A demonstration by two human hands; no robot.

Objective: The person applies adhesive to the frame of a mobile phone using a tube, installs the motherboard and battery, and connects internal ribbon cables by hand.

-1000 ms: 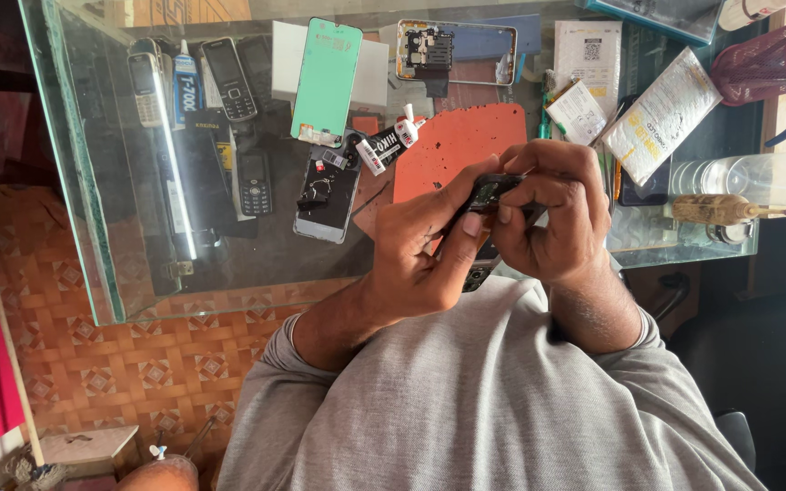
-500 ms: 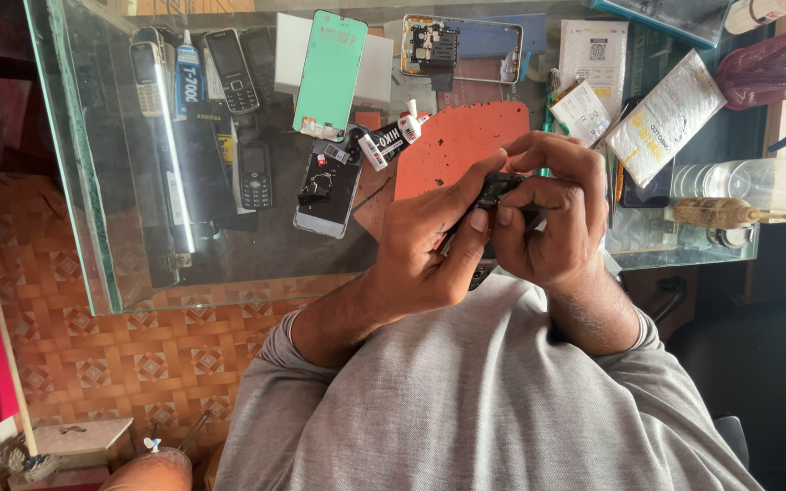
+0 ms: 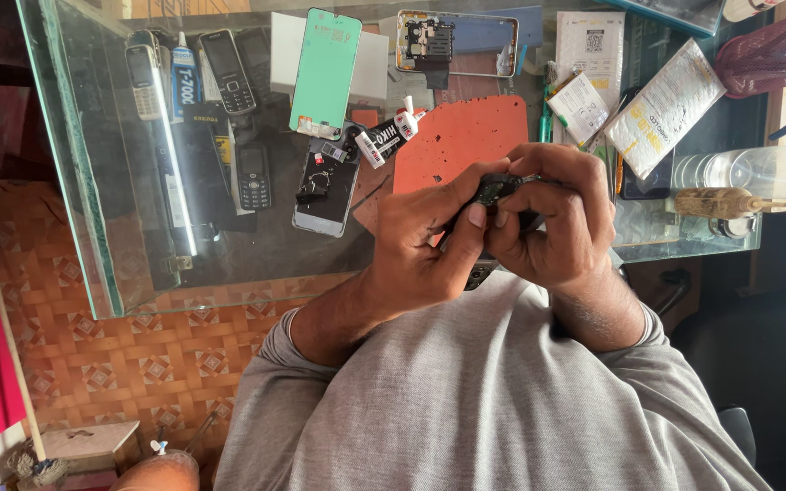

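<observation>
Hands meet above the glass desk (image 3: 93,182): left hand (image 3: 425,241) and right hand (image 3: 552,223) both clasp a small dark phone (image 3: 493,193), thumbs pressing its edge. Next likely calls for steady prying without slipping.

The person wears a grey long-sleeved knit top (image 3: 493,400) of plain, unpatterned cloth with a fine heathered weave and no print, buttons or pockets in view. Its 2 sleeves are pushed up the forearms: the left sleeve (image 3: 270,364) bunches into soft folds at a rounded cuff edge, and the right sleeve (image 3: 643,332) ends in a similar gathered cuff. The cloth lies smooth over the chest and creases in long diagonal folds toward the shoulders. The left hand (image 3: 420,245) and the right hand (image 3: 557,223) are bare, with no gloves, rings, watch or bands showing, and short, unpainted fingernails.
</observation>
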